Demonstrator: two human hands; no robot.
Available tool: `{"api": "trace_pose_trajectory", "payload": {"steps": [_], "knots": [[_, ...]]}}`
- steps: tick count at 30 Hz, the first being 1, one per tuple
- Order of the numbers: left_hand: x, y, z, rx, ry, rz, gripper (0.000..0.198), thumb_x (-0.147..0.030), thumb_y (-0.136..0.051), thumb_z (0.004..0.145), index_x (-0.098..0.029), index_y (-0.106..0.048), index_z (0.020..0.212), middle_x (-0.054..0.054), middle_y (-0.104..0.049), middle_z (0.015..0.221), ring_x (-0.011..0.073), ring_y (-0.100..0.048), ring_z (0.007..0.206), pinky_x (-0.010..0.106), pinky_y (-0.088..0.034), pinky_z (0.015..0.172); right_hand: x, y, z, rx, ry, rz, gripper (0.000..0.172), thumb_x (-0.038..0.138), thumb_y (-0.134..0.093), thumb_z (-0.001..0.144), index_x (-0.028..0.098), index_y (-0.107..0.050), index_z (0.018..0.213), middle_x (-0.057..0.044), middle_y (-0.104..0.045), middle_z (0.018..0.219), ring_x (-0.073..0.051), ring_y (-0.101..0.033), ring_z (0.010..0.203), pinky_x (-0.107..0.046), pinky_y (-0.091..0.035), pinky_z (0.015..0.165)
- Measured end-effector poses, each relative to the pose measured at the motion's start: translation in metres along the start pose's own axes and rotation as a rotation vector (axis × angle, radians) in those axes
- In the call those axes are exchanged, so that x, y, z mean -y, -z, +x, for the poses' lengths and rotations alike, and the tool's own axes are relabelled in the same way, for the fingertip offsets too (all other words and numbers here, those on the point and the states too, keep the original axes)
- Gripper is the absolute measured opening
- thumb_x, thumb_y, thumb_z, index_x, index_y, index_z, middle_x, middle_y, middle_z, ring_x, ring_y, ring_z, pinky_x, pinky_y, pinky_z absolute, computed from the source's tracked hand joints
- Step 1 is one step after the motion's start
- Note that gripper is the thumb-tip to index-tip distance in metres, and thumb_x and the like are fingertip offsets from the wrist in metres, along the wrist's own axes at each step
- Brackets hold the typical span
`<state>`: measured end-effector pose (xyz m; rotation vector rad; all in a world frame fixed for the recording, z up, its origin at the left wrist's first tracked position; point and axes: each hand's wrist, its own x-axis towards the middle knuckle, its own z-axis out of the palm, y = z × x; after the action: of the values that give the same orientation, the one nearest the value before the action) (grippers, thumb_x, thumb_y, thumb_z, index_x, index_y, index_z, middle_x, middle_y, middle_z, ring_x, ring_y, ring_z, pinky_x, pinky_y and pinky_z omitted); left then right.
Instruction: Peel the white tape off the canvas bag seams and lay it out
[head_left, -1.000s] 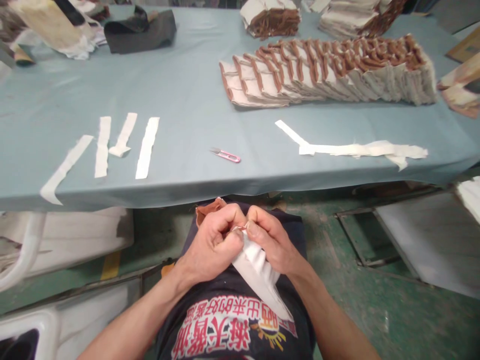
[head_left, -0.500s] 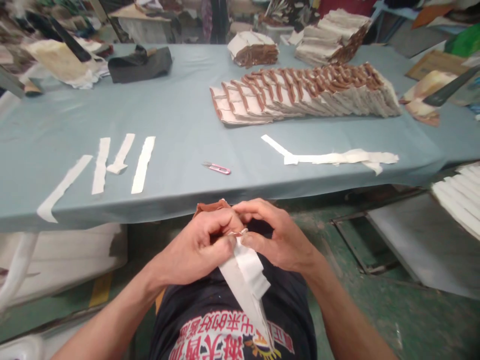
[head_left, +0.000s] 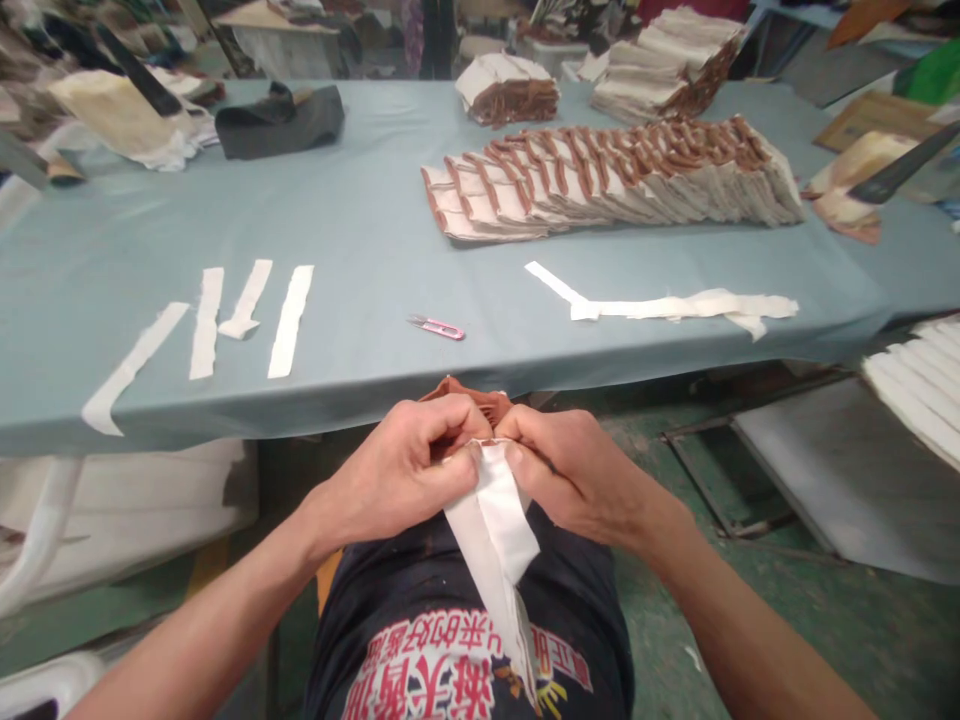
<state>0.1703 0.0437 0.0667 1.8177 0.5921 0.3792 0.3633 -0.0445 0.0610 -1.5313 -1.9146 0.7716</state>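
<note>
In front of my body, just below the table's near edge, both hands pinch one piece of brown and white fabric [head_left: 480, 545]. My left hand [head_left: 409, 455] is closed on its left side, thumb on top. Closed on the right side is my right hand [head_left: 577, 470], a short gap from the left thumb. White strips of the piece hang down over my dark apron [head_left: 420, 590]; its brown part [head_left: 457, 388] shows beyond my fingers. On the table ahead lie pink thread snips [head_left: 437, 327], touched by neither hand.
A blue-green cloth covers the table [head_left: 337, 200]. Loose white strips [head_left: 291, 320] lie at left, and a longer white strip [head_left: 675, 308] at right. A fanned row of folded brown-white pieces [head_left: 615, 185] stands behind. A metal frame [head_left: 705, 490] is under the table at right.
My right hand has moved slightly right, its fingers now tucked in. The fabric edge between my thumbs looks pulled straighter, and more of the brown part shows. The view has shifted a little.
</note>
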Motion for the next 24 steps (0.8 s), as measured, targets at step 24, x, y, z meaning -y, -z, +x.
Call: {"api": "trace_pose_trajectory", "payload": {"steps": [24], "knots": [[0.03, 0.004, -0.004, -0.166, -0.503, 0.37, 0.016, -0.006, -0.049, 0.096, -0.02, -0.057, 0.097, -0.005, -0.058, 0.069, 0.0086, -0.049, 0.055, 0.021, -0.038, 0.054, 0.005, -0.017, 0.021, -0.013, -0.213, 0.587, 0.026, 0.026, -0.053, 0.085, 0.023, -0.039, 0.063, 0.008, -0.033, 0.059, -0.009, -0.03, 0.054, -0.024, -0.025, 0.051]]}}
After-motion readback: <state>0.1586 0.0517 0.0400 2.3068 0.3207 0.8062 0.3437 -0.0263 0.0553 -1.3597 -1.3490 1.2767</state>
